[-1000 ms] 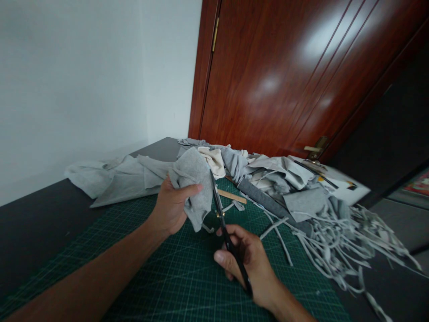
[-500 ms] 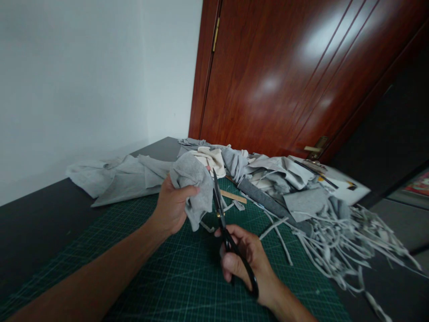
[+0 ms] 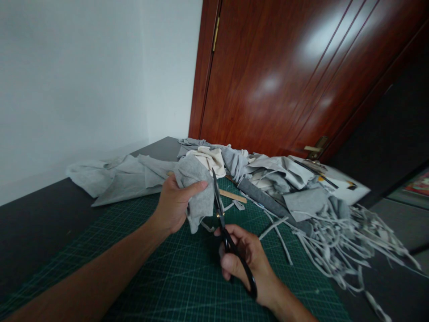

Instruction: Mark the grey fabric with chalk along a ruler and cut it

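A bunched piece of grey cloth (image 3: pixel 199 197) is held up by my left hand (image 3: pixel 174 203), its thumb pressed on the front of the cloth. My right hand (image 3: pixel 250 261) grips black scissors (image 3: pixel 218 210) by the handles, blades pointing up and away. The blades stand just right of the cloth's edge and look nearly closed. Whether they touch the cloth I cannot tell. Below both hands lies a green cutting mat (image 3: pixel 187 273).
Flat grey cloth (image 3: pixel 127 181) lies at the left. A wooden ruler (image 3: pixel 233 196) rests behind the scissors. Cream cloth (image 3: pixel 209 157), heaped grey fabric (image 3: pixel 278 170) and a tangle of grey strips (image 3: pixel 331 246) run along the back and right.
The grey cloth has shifted and refolded in my left hand, whose thumb now reaches further right. My right hand and the scissors have barely moved.
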Available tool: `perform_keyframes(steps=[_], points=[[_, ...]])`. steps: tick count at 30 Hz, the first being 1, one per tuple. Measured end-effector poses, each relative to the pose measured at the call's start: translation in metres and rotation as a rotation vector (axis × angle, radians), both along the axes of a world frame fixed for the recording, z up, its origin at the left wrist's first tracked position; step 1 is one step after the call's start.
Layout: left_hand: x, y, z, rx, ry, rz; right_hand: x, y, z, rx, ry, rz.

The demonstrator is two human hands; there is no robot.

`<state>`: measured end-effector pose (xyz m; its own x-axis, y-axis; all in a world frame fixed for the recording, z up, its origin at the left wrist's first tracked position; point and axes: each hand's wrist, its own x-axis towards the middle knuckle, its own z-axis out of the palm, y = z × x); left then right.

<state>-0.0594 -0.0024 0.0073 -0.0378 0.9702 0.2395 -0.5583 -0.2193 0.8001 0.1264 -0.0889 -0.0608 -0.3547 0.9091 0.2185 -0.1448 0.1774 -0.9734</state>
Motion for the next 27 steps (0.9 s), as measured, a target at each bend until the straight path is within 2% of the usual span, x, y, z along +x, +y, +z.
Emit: perform_keyframes(steps=[5, 11, 18, 27], points=[[0.0009, -0.0012, -0.0022, 0.014, 0.032, 0.034, -0.0012, -0.0007, 0.0031, -0.025, -0.01, 0.007], [0.0007, -0.0015, -0.0037, 0.014, 0.067, -0.012, -0.0014, -0.0012, 0.0037, -0.034, 0.002, 0.013], [0.0, -0.0005, -0.0026, 0.008, 0.07, 0.004, 0.002, 0.0004, -0.0008, -0.017, -0.008, 0.016], [-0.0003, 0.0003, -0.0034, 0.003, 0.09, -0.013, 0.0014, -0.0011, 0.0049, 0.0, -0.021, 0.014]])
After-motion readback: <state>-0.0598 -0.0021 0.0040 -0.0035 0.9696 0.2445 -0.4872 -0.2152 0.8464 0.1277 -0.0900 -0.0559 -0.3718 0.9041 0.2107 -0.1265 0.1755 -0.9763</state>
